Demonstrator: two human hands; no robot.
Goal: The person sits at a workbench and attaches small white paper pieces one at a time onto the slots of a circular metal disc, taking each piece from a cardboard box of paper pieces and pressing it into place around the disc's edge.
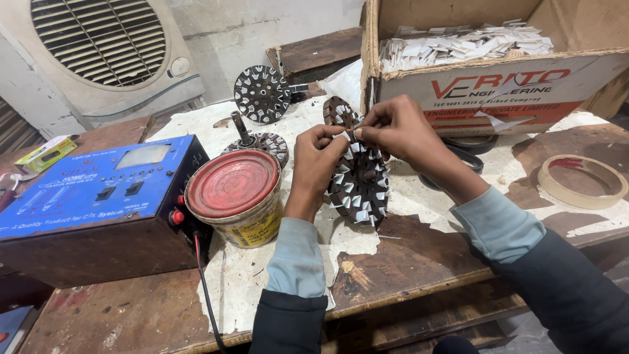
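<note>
Both hands pinch a white paper slip into a slot at the top of the slotted core.

Core stands on edge on bench, btwn can & box. L hand w/ thumb + forefinger closed on the slip, wrist bent over; R hand pinches it from the other side. Best keep slip square to slot, core steady.

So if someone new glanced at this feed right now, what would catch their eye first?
Probably the two hands meeting at center: the left hand and right hand pinch a white paper slip at the top edge of a dark slotted round core standing on edge on the worn bench. Next, the red-lidded tin just left of them beside a blue electrical box, and the cardboard box of white slips behind.
</note>
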